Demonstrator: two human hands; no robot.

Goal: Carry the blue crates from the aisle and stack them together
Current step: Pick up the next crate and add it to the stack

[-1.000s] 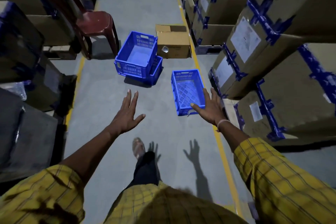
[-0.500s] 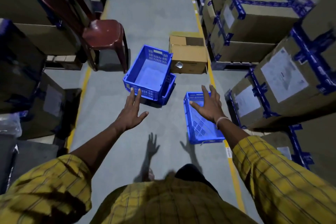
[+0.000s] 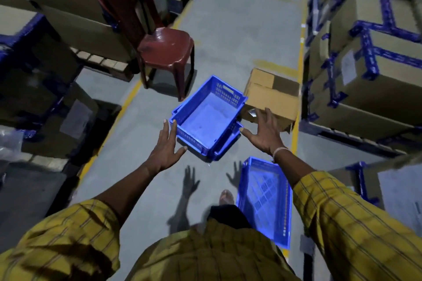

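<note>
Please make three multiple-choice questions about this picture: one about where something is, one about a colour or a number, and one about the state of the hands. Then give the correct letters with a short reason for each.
1. Where is the cardboard box on the floor?
A. under the chair
B. right of the nested blue crates, beside the yellow floor line
C. inside a crate

2. What colour is the plastic chair?
A. dark red
B. green
C. white

3. What state are the two hands in?
A. both hold a crate
B. one holds the box
C. both open, fingers spread, holding nothing

Answers:
1 B: the cardboard box sits just right of the nested blue crates, by the yellow floor line.
2 A: the plastic chair is dark red.
3 C: the left hand and right hand reach with spread fingers on either side of the crates, with no grip yet.
</note>
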